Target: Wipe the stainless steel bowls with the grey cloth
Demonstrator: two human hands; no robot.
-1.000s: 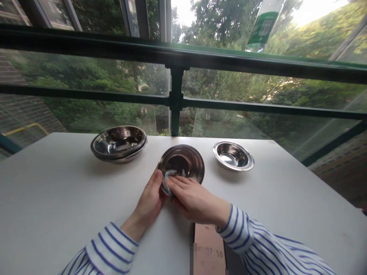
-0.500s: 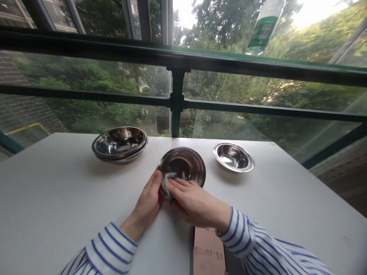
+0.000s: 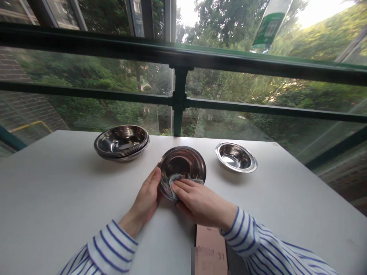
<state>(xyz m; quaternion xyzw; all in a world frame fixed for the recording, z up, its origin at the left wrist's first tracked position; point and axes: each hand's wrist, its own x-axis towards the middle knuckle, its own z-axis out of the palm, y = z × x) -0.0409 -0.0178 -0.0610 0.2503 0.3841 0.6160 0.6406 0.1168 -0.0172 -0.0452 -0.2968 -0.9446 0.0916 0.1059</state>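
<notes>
Trees [image 3: 109, 76] fill the far side, brick wall [image 3: 28, 82] at far left. Dark green railing [image 3: 129, 47] runs left to right across the far side, post [image 3: 179, 101] near the middle. White table [image 3: 57, 206] takes up the near half. Striped sleeves [image 3: 113, 248], white with blue lines, come in from the near edge. Left hand [image 3: 145, 200] is gripping the held bowl [image 3: 183, 162] at its left rim: thumb on top, other fingers mostly hidden. Right hand [image 3: 205, 204] is closed on a cloth [image 3: 173, 178], fingers together, reaching over the near rim; thumb mostly hidden. Bowl stack [image 3: 122, 142]: shiny metal, nested, far left of table, apart from the hands. Held bowl: shiny metal, round, mid-table between both hands, tilted toward the near side; can't tell if its base touches the table. Single bowl [image 3: 236, 157]: shiny metal, wide rim, upright on the table, to the right of the held bowl, apart from it. Phone [image 3: 210, 240]: near edge, by right wrist, pink screen, digits partly pixelated. Bottle [image 3: 271, 28]: clear, green label, far right, at the railing's top bar. Cloth: greyish, crumpled, under right fingers, against the held bowl's near inside wall
</notes>
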